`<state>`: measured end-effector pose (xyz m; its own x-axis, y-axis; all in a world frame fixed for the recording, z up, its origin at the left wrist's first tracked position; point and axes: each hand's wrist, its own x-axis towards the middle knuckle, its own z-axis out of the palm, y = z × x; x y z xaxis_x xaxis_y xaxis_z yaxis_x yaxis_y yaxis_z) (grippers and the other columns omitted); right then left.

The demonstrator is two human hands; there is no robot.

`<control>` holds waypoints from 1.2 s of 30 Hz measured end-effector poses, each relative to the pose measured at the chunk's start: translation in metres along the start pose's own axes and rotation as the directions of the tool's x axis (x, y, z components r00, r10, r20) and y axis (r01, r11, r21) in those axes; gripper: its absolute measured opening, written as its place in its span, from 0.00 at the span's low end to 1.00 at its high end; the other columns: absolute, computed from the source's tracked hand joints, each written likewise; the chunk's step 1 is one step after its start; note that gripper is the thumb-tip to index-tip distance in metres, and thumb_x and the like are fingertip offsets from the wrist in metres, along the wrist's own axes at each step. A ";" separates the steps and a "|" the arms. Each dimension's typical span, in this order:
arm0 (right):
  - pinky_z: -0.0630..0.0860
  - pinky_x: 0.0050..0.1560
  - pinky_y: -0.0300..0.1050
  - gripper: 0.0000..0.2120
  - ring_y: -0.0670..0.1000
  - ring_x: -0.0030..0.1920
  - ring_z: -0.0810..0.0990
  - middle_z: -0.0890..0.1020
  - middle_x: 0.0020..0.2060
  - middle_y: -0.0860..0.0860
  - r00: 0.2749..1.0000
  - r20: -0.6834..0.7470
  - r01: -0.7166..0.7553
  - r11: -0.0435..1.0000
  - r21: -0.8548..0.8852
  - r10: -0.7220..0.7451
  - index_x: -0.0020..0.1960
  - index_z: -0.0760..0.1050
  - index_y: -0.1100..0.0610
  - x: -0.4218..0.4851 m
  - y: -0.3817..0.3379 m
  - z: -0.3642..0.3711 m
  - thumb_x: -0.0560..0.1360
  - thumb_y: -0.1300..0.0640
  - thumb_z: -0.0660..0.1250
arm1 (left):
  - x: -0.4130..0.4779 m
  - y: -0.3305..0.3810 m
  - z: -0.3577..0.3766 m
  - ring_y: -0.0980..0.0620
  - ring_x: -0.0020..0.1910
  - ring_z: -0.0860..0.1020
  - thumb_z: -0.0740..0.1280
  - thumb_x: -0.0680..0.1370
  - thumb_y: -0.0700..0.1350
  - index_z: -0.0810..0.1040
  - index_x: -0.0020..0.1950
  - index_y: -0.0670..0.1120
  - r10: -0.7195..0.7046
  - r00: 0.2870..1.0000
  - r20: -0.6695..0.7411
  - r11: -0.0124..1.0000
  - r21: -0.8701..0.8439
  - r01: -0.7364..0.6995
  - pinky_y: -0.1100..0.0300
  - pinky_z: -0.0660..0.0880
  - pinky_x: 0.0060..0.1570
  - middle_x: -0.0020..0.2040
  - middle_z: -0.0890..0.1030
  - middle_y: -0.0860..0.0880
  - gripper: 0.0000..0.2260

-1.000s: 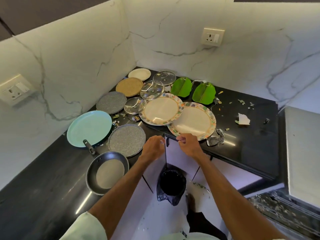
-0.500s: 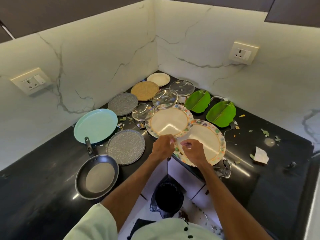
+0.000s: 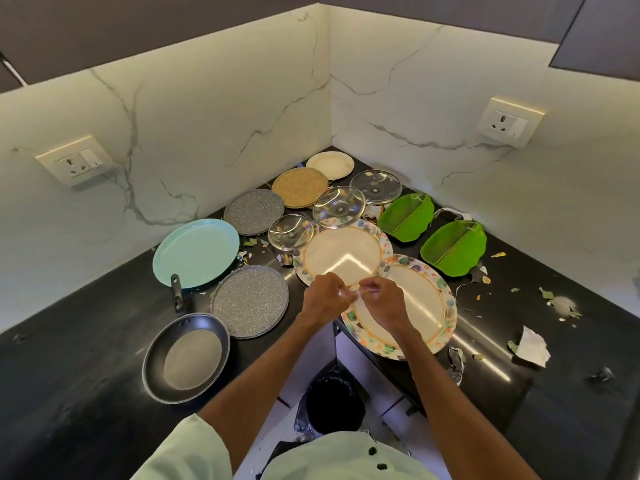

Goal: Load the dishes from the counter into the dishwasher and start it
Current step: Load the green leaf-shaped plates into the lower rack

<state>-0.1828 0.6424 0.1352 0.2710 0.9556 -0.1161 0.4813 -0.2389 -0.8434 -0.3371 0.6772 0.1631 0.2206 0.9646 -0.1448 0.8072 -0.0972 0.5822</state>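
Across the black desk (image 3: 69,375), which wraps the inner corner below two marble walls, dishes lie flat and unloaded. Biggest are two cream plates with flower-printed rims: one (image 3: 415,299) overhangs the inner front edge, its far rim lapping over the other (image 3: 343,252) behind it. Toward the left wall sit a mint plate (image 3: 195,252), a dark frying pan (image 3: 187,358) with its handle pointing back, and two grey speckled plates (image 3: 249,301) (image 3: 254,211). Nearer the corner are a gold plate (image 3: 299,187) and a small cream plate (image 3: 330,164). Two green divided dishes (image 3: 405,218) (image 3: 453,247) line the right wall. Three glass lids (image 3: 338,206) (image 3: 375,187) (image 3: 290,232) cluster behind the printed plates. Torn paper (image 3: 531,346), crumpled foil (image 3: 455,362) and green crumbs litter the right side. Below, a black-lined bin (image 3: 334,405) stands on the floor.

Left hand (image 3: 327,299) and right hand (image 3: 382,304) meet over the printed plates' near rims, fingers curled, tips together; whether they pinch anything, I cannot tell.
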 end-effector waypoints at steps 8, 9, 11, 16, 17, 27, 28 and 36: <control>0.82 0.53 0.51 0.08 0.52 0.46 0.85 0.86 0.46 0.51 0.991 -0.023 -0.132 0.986 0.101 0.135 0.52 0.82 0.54 0.020 0.022 -0.015 0.74 0.57 0.70 | 0.011 0.009 0.007 0.47 0.40 0.81 0.57 0.81 0.64 0.83 0.39 0.42 -0.080 0.997 0.014 0.997 0.008 0.080 0.54 0.75 0.40 0.39 0.84 0.47 0.29; 0.82 0.52 0.55 0.08 0.53 0.45 0.85 0.86 0.45 0.50 0.988 -0.022 -0.152 0.982 0.113 0.155 0.52 0.82 0.53 0.022 0.028 -0.016 0.73 0.56 0.70 | 0.012 0.006 0.008 0.48 0.43 0.82 0.57 0.81 0.63 0.84 0.40 0.44 -0.074 0.997 0.019 0.997 0.014 0.074 0.54 0.77 0.43 0.42 0.84 0.48 0.27; 0.82 0.52 0.58 0.10 0.54 0.45 0.85 0.86 0.44 0.50 0.982 -0.024 -0.184 0.973 0.141 0.190 0.51 0.82 0.52 0.025 0.038 -0.018 0.71 0.54 0.70 | 0.016 0.000 0.012 0.50 0.46 0.82 0.58 0.81 0.61 0.85 0.44 0.45 -0.065 0.997 0.035 0.998 0.020 0.065 0.52 0.79 0.47 0.46 0.85 0.49 0.24; 0.82 0.51 0.60 0.11 0.55 0.45 0.85 0.86 0.43 0.50 0.957 -0.072 -0.263 0.944 0.202 0.282 0.50 0.82 0.51 0.034 0.057 -0.026 0.69 0.51 0.69 | 0.030 -0.009 0.019 0.51 0.50 0.82 0.59 0.80 0.60 0.85 0.49 0.47 -0.056 0.995 0.086 0.998 0.019 0.055 0.51 0.79 0.52 0.50 0.85 0.50 0.21; 0.82 0.51 0.59 0.11 0.54 0.45 0.85 0.86 0.42 0.50 0.946 -0.104 -0.281 0.937 0.208 0.306 0.50 0.82 0.51 0.037 0.059 -0.029 0.69 0.52 0.69 | 0.036 -0.009 0.020 0.51 0.51 0.82 0.60 0.80 0.60 0.85 0.49 0.47 -0.049 0.994 0.096 0.999 0.015 0.048 0.51 0.79 0.52 0.51 0.85 0.50 0.21; 0.76 0.46 0.55 0.06 0.64 0.43 0.78 0.78 0.38 0.64 0.674 -0.445 -0.569 0.799 0.197 0.590 0.44 0.80 0.67 0.103 0.075 -0.088 0.73 0.64 0.67 | 0.110 0.003 0.038 0.49 0.52 0.80 0.64 0.78 0.59 0.83 0.50 0.50 0.064 0.985 0.163 0.997 0.038 -0.071 0.52 0.77 0.54 0.52 0.84 0.51 0.15; 0.76 0.51 0.56 0.10 0.66 0.50 0.80 0.81 0.46 0.66 0.641 -0.446 -0.602 0.769 0.212 0.625 0.51 0.80 0.69 0.110 0.077 -0.092 0.74 0.63 0.68 | 0.119 0.005 0.039 0.48 0.52 0.80 0.64 0.78 0.58 0.83 0.50 0.49 0.084 0.983 0.162 0.995 0.037 -0.091 0.52 0.76 0.53 0.52 0.83 0.50 0.14; 0.76 0.58 0.55 0.20 0.64 0.62 0.79 0.80 0.62 0.63 0.448 -0.397 -0.725 0.586 0.362 0.801 0.65 0.75 0.67 0.150 0.105 -0.097 0.77 0.57 0.68 | 0.167 0.030 0.046 0.45 0.54 0.79 0.65 0.79 0.55 0.82 0.53 0.45 0.120 0.976 0.180 0.990 0.056 -0.131 0.52 0.74 0.55 0.55 0.82 0.47 0.14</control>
<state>-0.0107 0.7440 0.0803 0.8381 0.1684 -0.5189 -0.2167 -0.7702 -0.5999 -0.2508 0.8240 0.1198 0.4103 0.8862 -0.2154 0.8005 -0.2368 0.5506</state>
